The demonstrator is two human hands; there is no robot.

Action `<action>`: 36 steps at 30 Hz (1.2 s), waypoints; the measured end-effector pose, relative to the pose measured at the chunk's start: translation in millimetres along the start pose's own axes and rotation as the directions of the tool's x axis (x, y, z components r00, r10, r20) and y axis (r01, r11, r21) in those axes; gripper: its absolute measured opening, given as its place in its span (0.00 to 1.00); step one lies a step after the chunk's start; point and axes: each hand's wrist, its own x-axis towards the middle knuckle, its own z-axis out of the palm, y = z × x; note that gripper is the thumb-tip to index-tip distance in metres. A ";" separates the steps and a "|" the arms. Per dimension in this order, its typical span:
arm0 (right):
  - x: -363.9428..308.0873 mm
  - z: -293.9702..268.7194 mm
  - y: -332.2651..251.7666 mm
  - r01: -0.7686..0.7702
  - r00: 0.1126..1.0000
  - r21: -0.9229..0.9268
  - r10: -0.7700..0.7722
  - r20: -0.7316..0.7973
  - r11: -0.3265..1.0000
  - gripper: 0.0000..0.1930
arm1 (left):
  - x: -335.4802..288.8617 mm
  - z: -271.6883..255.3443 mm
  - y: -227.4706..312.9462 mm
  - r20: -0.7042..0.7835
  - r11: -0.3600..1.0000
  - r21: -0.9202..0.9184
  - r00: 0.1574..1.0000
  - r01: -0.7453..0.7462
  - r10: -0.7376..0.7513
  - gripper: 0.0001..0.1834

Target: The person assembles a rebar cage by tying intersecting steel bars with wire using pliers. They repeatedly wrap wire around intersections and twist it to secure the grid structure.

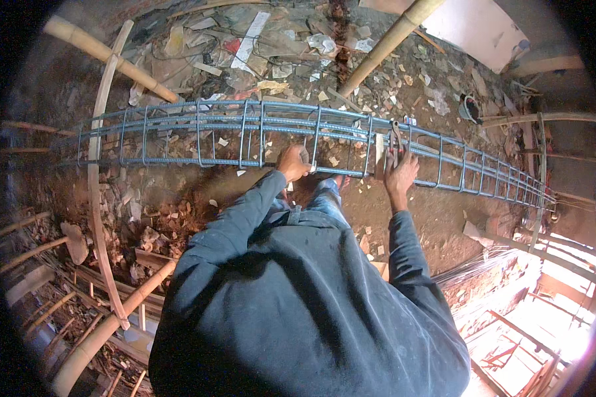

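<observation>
A long steel rebar cage of bluish bars and square stirrups stretches crosswise in front of me. My left hand is closed on its near bar, close to a stirrup. A small pale bit shows by the fingertips; I cannot make out what it is. In my right hand is a pair of pincers, its head pointing away from me over the cage. The right fingers are wrapped round the handles, partly hidden by the bars. My feet show beneath the near side of the cage.
A wooden strip crosses the cage at the left. Bamboo poles slant in from the far side, and another pole lies lower left. Scraps and rubble litter the dirt floor. A pale board is at the far right.
</observation>
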 end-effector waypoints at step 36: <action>-25.0 -95.0 -72.2 0.393 0.164 0.436 -0.528 0.833 0.810 0.13 | -106.5 106.3 35.3 0.630 0.408 -0.676 0.768 0.613 -0.110 0.34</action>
